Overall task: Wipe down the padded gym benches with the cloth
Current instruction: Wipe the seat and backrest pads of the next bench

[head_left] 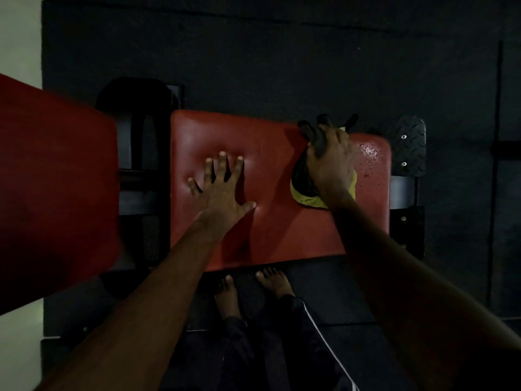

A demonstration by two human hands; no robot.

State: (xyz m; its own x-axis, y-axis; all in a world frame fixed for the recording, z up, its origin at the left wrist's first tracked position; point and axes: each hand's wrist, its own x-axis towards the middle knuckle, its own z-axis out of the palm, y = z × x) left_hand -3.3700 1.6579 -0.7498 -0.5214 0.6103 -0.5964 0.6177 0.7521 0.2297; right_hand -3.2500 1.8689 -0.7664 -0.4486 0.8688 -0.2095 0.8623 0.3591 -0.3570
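red padded bench seat, glossy, lying flat, long side across the view. dimpled toward its left end, speckled with wet drops at the far right corner. second red pad to the left, blurred, set apart by a gap. yellow and dark cloth bunched on the seat near the far right edge, pressed under the right hand.

left hand flat on seat pad, right hand on cloth beside it, second pad left
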